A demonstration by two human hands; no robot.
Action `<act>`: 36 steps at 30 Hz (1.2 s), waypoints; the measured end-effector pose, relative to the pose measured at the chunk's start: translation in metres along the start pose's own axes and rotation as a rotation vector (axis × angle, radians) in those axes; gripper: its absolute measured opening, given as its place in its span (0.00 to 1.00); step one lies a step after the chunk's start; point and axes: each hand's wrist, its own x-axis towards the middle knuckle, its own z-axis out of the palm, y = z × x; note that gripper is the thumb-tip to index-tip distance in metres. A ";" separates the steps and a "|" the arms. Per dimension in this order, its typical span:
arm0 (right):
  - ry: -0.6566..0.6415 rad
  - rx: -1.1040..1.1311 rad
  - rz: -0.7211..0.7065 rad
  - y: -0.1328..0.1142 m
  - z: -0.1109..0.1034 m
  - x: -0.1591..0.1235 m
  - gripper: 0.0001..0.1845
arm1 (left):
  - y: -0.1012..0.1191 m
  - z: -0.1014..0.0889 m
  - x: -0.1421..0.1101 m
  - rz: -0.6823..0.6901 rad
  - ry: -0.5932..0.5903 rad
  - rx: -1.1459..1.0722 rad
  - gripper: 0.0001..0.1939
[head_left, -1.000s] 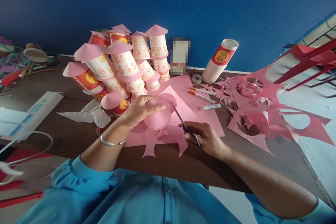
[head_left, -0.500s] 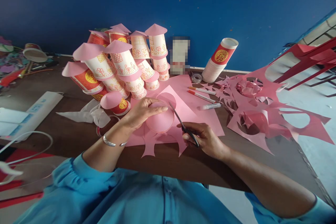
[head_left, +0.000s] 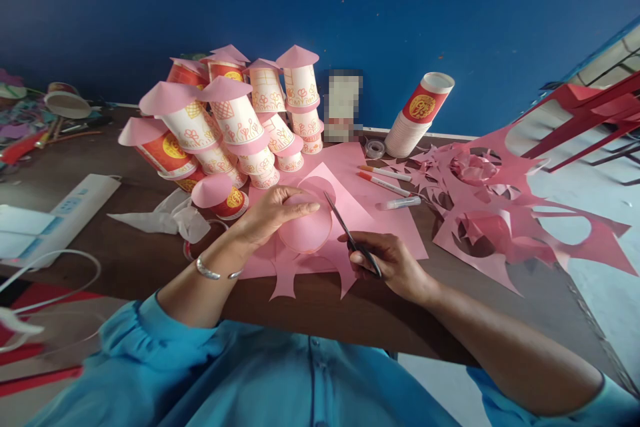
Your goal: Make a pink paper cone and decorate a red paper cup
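Scissors (head_left: 353,235) are held in the right hand (head_left: 387,263), with blades beside the pink paper circle (head_left: 306,230). The left hand (head_left: 273,215) pinches this circle between thumb and fingers, above pink sheets (head_left: 350,203) on the tabletop (head_left: 300,310).

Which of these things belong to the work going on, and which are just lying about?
In use, or likely part of it:
pink disc, in the left hand
scissors, in the right hand
pink-roofed cups

Seemingly just lying about:
crumpled white sheet
long white strip

Pale obj. (head_left: 343,103) pixelated, red furn. (head_left: 575,105) cut off
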 end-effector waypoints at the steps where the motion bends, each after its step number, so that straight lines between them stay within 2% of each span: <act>1: 0.011 0.000 0.003 0.000 0.000 0.000 0.38 | -0.001 0.000 0.000 0.000 0.003 -0.003 0.18; 16: 0.020 -0.019 0.017 0.000 0.000 0.001 0.38 | 0.002 0.002 -0.002 0.015 0.022 0.073 0.21; 23: 0.017 -0.040 0.005 -0.001 0.001 0.002 0.38 | -0.001 0.000 0.000 0.037 -0.031 0.090 0.30; 36: -0.007 -0.010 -0.006 -0.004 0.003 0.002 0.35 | 0.004 0.001 0.001 0.028 -0.030 0.120 0.30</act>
